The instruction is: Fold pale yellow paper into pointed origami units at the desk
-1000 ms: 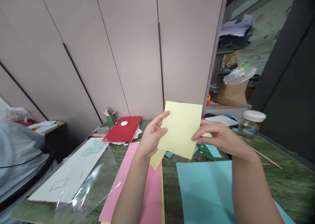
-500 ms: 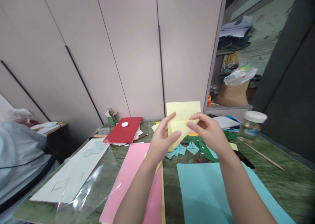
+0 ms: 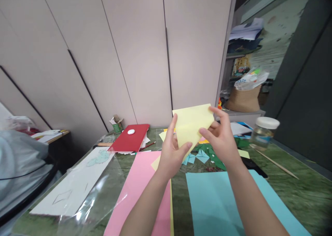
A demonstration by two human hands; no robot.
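Observation:
A pale yellow piece of folded paper (image 3: 193, 123) is held up above the table between both hands. My left hand (image 3: 172, 154) grips its left side, with the thumb across the front near the lower edge. My right hand (image 3: 220, 134) pinches the right side, the index finger at the top right corner and the thumb lower on the front. The paper's back is hidden. Just below it on the table lie small folded light-blue papers (image 3: 202, 156) and green paper pieces (image 3: 216, 158).
Pink sheets (image 3: 137, 187) lie left, light-blue sheets (image 3: 215, 201) right. Farther off are a red folder (image 3: 132, 139), a drawing on white paper (image 3: 70, 184), clear plastic film (image 3: 103, 191), a lidded jar (image 3: 263, 134), a wooden stick (image 3: 277, 161) and a dark phone-like object (image 3: 255, 167).
The yellow paper has been turned and its front now looks flatter, with the flap no longer sticking out. My right index finger has moved up to the top right corner.

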